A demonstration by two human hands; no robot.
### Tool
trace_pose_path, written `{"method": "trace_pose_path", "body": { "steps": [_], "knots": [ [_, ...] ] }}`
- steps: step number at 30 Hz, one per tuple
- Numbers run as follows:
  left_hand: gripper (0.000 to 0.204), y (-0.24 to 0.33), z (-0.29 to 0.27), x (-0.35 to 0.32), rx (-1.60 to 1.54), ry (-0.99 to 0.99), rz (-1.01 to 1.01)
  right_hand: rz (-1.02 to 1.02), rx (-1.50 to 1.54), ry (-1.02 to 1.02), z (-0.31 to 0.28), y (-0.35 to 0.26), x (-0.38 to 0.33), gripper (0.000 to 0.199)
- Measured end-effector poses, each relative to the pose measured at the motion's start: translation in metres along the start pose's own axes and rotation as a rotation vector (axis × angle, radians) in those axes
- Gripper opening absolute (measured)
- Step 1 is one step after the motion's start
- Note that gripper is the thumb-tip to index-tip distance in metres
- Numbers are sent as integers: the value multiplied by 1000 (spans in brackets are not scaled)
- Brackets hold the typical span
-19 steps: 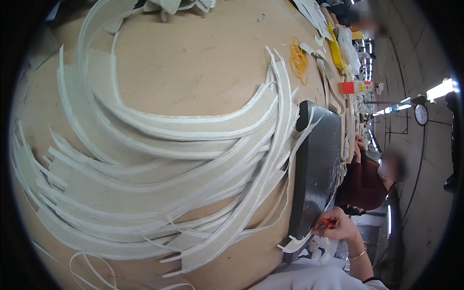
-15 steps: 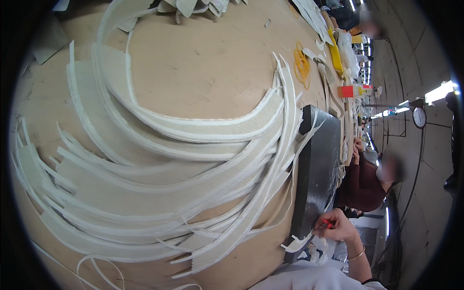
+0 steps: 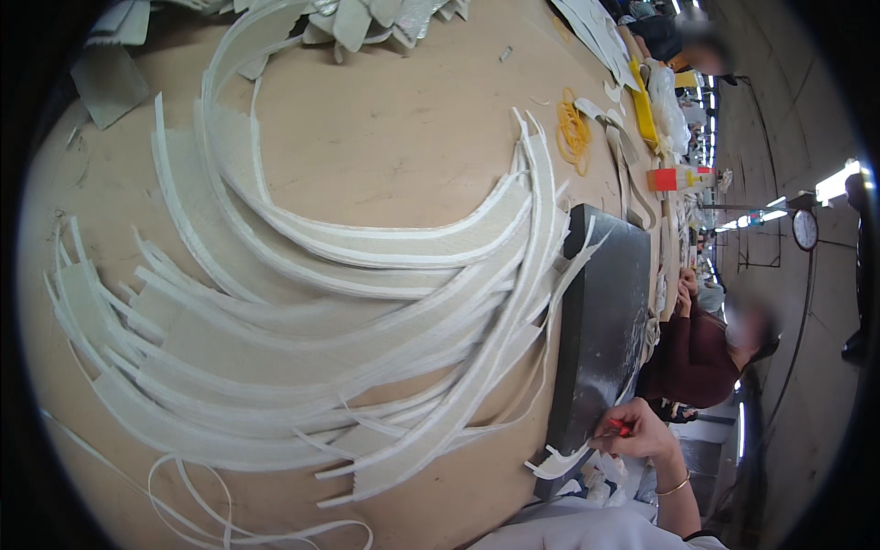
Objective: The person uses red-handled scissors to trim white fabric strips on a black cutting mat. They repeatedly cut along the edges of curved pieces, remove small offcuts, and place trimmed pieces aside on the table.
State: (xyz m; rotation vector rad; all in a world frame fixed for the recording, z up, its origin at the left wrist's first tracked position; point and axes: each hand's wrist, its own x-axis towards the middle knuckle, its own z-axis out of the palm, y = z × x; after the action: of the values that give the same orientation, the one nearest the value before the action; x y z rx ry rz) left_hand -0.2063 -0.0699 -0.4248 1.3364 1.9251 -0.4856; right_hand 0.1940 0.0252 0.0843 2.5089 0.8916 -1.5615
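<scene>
My right hand (image 3: 637, 429) is closed beside the near end of a black block (image 3: 600, 312). Between its fingers shows a small red object (image 3: 620, 428), mostly hidden, so its kind cannot be told. A short white-edged fabric piece (image 3: 559, 462) lies at the block's near corner, its end by my fingertips. Left of the block, long curved beige fabric strips (image 3: 367, 367) with white edges lie overlapped in a fan, some ends resting against the block. My left hand is not in view.
Beige fabric pieces (image 3: 353, 23) are piled at the far edge of the tan table (image 3: 394, 156). Yellow bands (image 3: 573, 133) and a bottle with a red label (image 3: 674, 179) lie on the right. A person in a dark red top (image 3: 697, 357) works beyond. Thin white tape (image 3: 197, 513) loops at lower left.
The view has shifted slightly, so the strips and table appear a little further right on the left side. My right hand stays by the block, the red object still in it.
</scene>
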Motion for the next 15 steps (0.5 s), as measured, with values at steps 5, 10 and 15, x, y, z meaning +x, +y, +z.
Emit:
{"method": "trace_pose_path", "body": {
  "steps": [5, 10, 15],
  "knots": [
    [41, 4, -11, -14, 2, -3, 7, -92, 3, -63, -5, 3, 7, 14],
    [41, 13, -26, -48, -17, 4, 51, -228, -51, -146, -11, 16, 16, 14],
    [40, 36, -59, -116, -45, -10, 115, -320, -65, -223, -16, 16, 22, 19]
  ]
}}
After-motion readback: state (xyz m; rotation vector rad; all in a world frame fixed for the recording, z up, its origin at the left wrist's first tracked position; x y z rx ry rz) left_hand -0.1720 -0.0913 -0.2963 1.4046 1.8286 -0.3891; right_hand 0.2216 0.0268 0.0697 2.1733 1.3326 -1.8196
